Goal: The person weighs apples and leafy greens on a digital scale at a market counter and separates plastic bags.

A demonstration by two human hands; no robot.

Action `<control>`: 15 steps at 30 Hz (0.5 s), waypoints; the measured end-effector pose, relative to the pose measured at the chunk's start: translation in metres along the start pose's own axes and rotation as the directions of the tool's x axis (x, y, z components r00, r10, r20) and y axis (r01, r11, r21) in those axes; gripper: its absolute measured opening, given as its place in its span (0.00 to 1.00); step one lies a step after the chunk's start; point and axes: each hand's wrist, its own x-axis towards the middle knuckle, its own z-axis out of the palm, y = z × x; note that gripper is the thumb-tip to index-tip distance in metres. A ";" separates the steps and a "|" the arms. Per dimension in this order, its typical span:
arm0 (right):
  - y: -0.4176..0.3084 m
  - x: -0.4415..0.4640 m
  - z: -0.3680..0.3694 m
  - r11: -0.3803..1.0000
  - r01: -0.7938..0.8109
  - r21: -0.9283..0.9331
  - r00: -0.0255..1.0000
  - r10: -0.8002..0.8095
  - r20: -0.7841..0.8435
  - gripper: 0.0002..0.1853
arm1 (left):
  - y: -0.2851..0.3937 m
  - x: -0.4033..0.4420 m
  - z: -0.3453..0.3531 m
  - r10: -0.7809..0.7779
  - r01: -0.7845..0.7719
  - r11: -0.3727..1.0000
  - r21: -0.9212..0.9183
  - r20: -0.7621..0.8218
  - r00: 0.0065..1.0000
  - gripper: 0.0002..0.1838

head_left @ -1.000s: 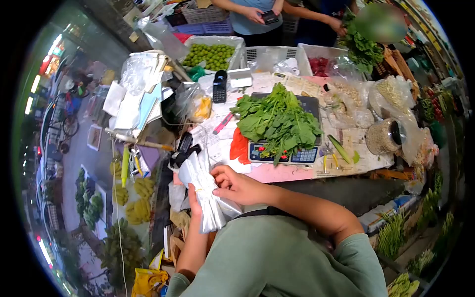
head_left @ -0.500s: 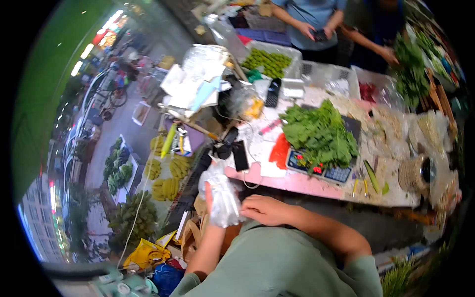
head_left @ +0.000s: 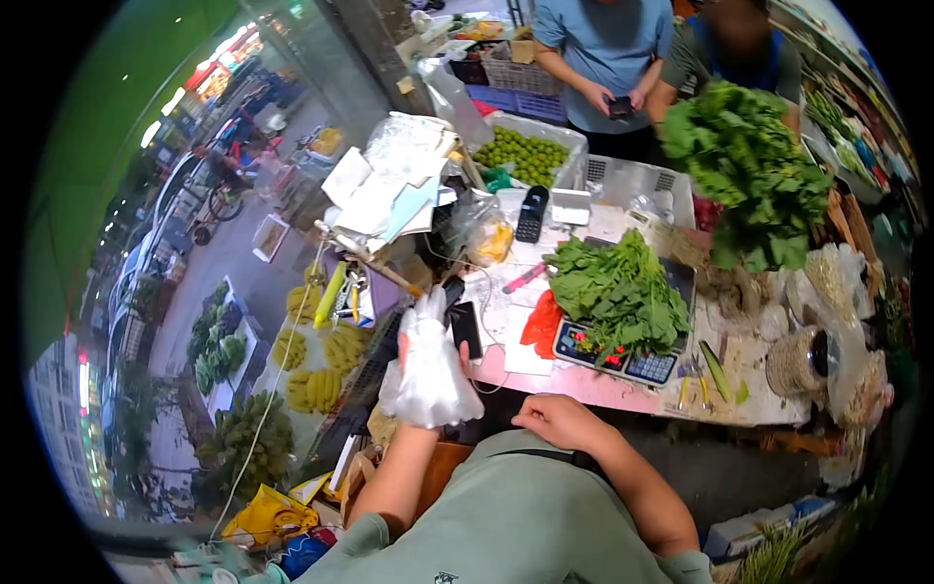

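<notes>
A bunched clear plastic bag (head_left: 435, 375), or a bundle of such bags, is gripped in my left hand (head_left: 403, 350), just off the table's front left corner. The plastic hides most of that hand; only a little of the fingers shows on either side. My right hand (head_left: 557, 420) is curled closed in front of my body, below the table edge, and nothing shows in it. Leafy greens (head_left: 623, 300) lie heaped on a digital scale (head_left: 650, 367) with lit red digits. Beside the scale is a red plastic bag (head_left: 542, 325). A black phone (head_left: 467, 331) lies close to my left hand.
Across the table a person in a blue shirt (head_left: 605, 49) holds a dark object; another person lifts a large bunch of greens (head_left: 744, 175). Around the table are a crate of green fruit (head_left: 525, 156), a keypad phone (head_left: 531, 214), papers (head_left: 389, 175), a jar (head_left: 793, 360) and bananas (head_left: 313, 387).
My left hand and the plastic bag have risen slightly, while my right hand has drawn away to the right. The person at the far right has brought the bunch of greens over the table.
</notes>
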 end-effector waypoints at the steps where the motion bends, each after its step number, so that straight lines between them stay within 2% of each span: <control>1: 0.010 -0.002 0.001 0.997 -0.048 -0.054 0.999 0.048 0.010 0.14 | 0.003 -0.002 0.004 0.004 -0.004 1.000 -0.022 0.020 1.000 0.35; 3: 0.011 -0.003 0.000 0.995 -0.015 -0.095 1.000 0.015 -0.002 0.13 | 0.011 -0.003 0.010 -0.037 0.037 0.999 -0.001 0.112 0.993 0.37; 5: -0.006 0.001 0.002 0.995 -0.095 -0.042 0.975 0.085 -0.203 0.16 | 0.023 -0.002 -0.002 -0.061 0.051 0.996 0.075 0.142 0.988 0.37; 6: -0.011 0.007 -0.001 0.996 -0.093 0.013 0.976 0.094 -0.199 0.18 | 0.027 0.000 -0.023 -0.073 0.053 0.988 0.145 0.135 0.988 0.37; 7: -0.014 0.015 0.000 0.992 0.004 0.128 0.973 0.026 -0.229 0.18 | 0.032 0.002 -0.043 -0.093 0.063 0.974 0.216 0.131 0.987 0.38; 9: -0.029 0.021 -0.005 0.931 -0.099 0.352 0.989 0.131 -0.068 0.20 | 0.016 -0.006 -0.053 -0.133 0.108 0.958 0.264 0.080 0.988 0.38; 11: -0.032 0.026 0.000 0.892 -0.069 0.446 0.997 0.055 0.044 0.33 | -0.011 -0.017 -0.046 -0.222 0.204 0.935 0.291 0.030 0.975 0.37; 13: -0.025 0.035 0.013 0.784 -0.075 0.616 0.995 0.020 0.096 0.36 | -0.037 -0.027 -0.043 -0.185 0.157 0.938 0.308 0.063 0.981 0.31; 15: -0.022 0.040 0.013 0.792 -0.140 0.595 0.985 0.050 0.166 0.39 | -0.040 -0.037 -0.030 -0.155 0.132 0.959 0.250 0.075 0.985 0.28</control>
